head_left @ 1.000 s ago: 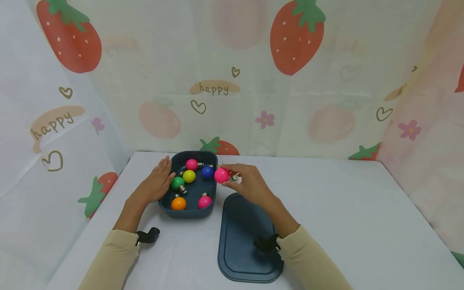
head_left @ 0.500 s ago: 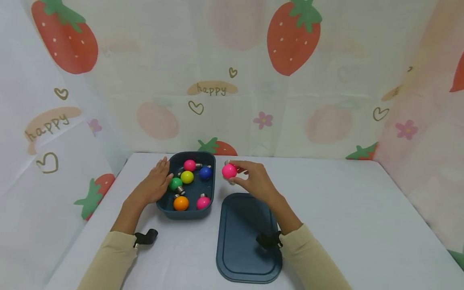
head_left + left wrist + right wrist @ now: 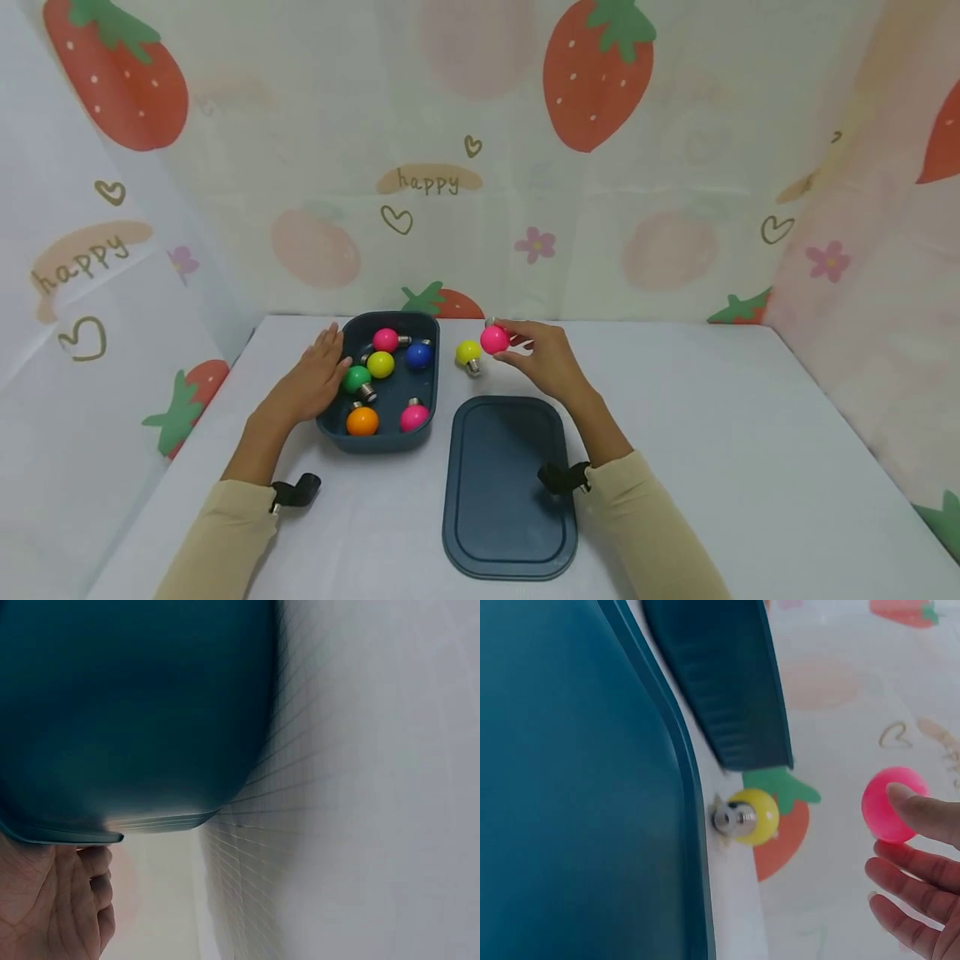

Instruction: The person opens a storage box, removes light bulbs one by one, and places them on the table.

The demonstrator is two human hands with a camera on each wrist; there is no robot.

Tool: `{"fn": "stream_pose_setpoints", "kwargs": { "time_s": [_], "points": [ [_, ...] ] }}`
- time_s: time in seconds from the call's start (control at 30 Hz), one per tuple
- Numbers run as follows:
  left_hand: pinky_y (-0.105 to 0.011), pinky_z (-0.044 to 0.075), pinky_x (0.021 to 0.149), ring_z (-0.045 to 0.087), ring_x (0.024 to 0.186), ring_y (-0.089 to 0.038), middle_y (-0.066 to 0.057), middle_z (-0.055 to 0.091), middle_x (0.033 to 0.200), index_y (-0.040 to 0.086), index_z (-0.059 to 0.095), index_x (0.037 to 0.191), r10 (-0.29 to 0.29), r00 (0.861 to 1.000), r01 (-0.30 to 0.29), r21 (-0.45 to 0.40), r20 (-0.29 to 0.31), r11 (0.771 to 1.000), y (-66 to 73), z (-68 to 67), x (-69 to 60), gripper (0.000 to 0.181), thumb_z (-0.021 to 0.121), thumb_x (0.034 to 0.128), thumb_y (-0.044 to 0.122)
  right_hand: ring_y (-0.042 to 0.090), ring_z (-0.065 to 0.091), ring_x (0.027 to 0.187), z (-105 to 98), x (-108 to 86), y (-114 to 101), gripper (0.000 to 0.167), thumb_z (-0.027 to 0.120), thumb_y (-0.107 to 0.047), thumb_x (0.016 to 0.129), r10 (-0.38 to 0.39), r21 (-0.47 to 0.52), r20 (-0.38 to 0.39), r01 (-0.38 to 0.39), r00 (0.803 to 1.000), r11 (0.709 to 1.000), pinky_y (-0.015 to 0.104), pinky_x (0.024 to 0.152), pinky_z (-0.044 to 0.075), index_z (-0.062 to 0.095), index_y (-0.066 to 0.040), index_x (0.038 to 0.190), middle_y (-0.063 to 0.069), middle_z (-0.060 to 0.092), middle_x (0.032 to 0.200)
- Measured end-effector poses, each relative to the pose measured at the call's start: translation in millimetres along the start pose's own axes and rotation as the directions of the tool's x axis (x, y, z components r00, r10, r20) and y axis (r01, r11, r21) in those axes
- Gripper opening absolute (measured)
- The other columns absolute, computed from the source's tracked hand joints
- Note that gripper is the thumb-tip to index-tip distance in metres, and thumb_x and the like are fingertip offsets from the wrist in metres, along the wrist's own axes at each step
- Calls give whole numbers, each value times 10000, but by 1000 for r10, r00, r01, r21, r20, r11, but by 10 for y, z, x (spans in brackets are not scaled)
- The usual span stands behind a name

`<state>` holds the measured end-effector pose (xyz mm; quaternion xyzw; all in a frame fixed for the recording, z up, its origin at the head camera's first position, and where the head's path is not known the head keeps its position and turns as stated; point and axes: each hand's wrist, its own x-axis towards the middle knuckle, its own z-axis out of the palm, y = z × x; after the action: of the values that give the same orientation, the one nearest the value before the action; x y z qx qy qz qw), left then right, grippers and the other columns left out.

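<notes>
Just right of the frame's centre, a pink bulb is pinched between the thumb and fingertips of the right hand; it is not set down. A yellow bulb is seen on the table, just left of it. Six more bulbs are contained in the box, left of centre; its left rim is touched by the left hand, fingers straight, nothing grasped. The lid is off, laid flat at lower centre, partly overhung by the right wrist camera. The straight path between pink bulb and box is partly occupied by the yellow bulb.
</notes>
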<state>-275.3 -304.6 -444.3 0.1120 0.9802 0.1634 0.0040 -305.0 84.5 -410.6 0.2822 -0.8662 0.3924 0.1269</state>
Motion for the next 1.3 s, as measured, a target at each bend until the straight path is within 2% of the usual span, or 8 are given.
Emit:
{"fn": "stream_pose_setpoints", "kwargs": {
  "time_s": [0.13, 0.4, 0.53, 0.73, 0.9, 1.07, 1.3],
  "points": [
    [-599, 68, 1215, 6, 1538, -435, -264, 10, 1669, -99, 92, 1578, 5, 1000, -5, 1, -13, 1000, 4, -18, 19, 649, 325, 1119, 297, 300, 687, 1016, -37, 17, 92, 524, 833, -137, 854, 20, 14, -22, -20, 1000, 1000, 445, 840, 595, 671, -105, 1351, 104, 717, 1225],
    [-605, 75, 1212, 15, 1534, -445, -279, 22, 1662, -113, 102, 1570, -4, 1000, 4, 10, -10, 1000, 8, -32, 21, 644, 318, 1121, 294, 326, 692, 1012, -10, 23, 300, 510, 828, -122, 856, 84, 31, 0, -84, 996, 996, 443, 861, 590, 675, -82, 1340, 126, 721, 1201],
    [-607, 81, 1211, 21, 1536, -440, -278, 32, 1663, -114, 113, 1569, 6, 1000, -5, 9, -24, 1000, -5, -27, 36, 642, 320, 1120, 295, 328, 685, 1023, 7, 19, 390, 510, 824, -136, 861, 128, 25, 36, -129, 991, 991, 436, 869, 587, 672, -84, 1345, 121, 710, 1236],
    [-593, 53, 1218, -6, 1537, -437, -273, 0, 1666, -110, 77, 1573, 6, 1000, -6, -12, -2, 1000, -44, 6, 44, 646, 295, 1124, 301, 305, 683, 1031, 25, -8, 480, 504, 814, -148, 875, 181, 17, 103, -184, 978, 983, 413, 852, 589, 666, -86, 1353, 121, 704, 1248],
    [-596, 56, 1217, -2, 1536, -438, -269, -2, 1668, -104, 74, 1576, 15, 1000, -15, -13, -13, 1000, -52, 15, 50, 647, 291, 1126, 306, 292, 686, 1026, 52, -20, 533, 480, 807, -131, 879, 203, 13, 108, -205, 973, 979, 410, 852, 587, 672, -71, 1336, 130, 717, 1194],
    [-602, 54, 1214, -7, 1535, -441, -269, -9, 1667, -104, 70, 1576, -3, 1000, 3, -19, -2, 1000, -49, 24, 31, 648, 300, 1123, 300, 290, 683, 1043, 97, -38, 574, 464, 799, -133, 886, 238, 7, 141, -242, 961, 970, 407, 872, 584, 674, -71, 1329, 130, 723, 1161],
    [-606, 56, 1212, -2, 1536, -438, -270, 2, 1667, -112, 84, 1572, 9, 1000, -10, -20, -12, 1000, -52, 39, 29, 648, 298, 1124, 305, 296, 674, 1047, 126, -61, 607, 465, 793, -106, 883, 232, -15, 152, -232, 961, 973, 420, 877, 580, 673, -60, 1330, 135, 727, 1141]
  ]
}}
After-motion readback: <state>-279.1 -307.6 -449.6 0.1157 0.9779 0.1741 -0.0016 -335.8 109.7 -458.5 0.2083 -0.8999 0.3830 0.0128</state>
